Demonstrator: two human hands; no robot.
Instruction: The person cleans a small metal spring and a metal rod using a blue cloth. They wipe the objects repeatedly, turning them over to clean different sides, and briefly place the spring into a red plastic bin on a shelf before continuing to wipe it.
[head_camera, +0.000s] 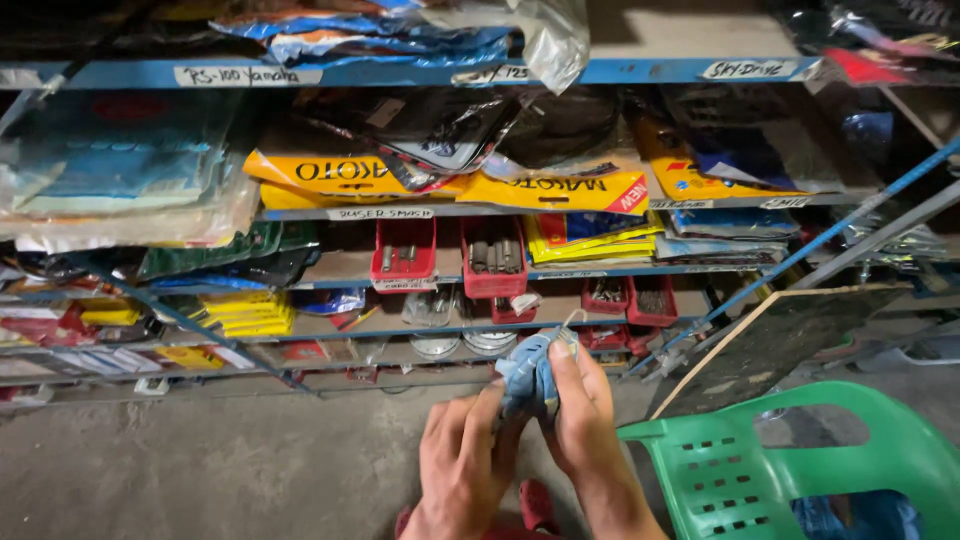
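- Shelving with blue metal rails (640, 70) fills the wall beyond the hands, packed with bagged parts, yellow packets (560, 190) and red plastic bins (494, 258); bare concrete floor (200, 470) lies below.
- Left hand (462, 462) is clenched around the lower part of a crumpled blue cloth (528, 370), fingertips pressing into it.
- Right hand (580, 410) grasps the same cloth from the other side, thumb laid over its top.
- A thin bent wire piece (572, 318) pokes out just above the cloth; whether the cloth wraps more of it cannot be told.
- Green plastic chair (800, 460) stands just right of the grip, a dark board (780, 345) leaning beyond it.
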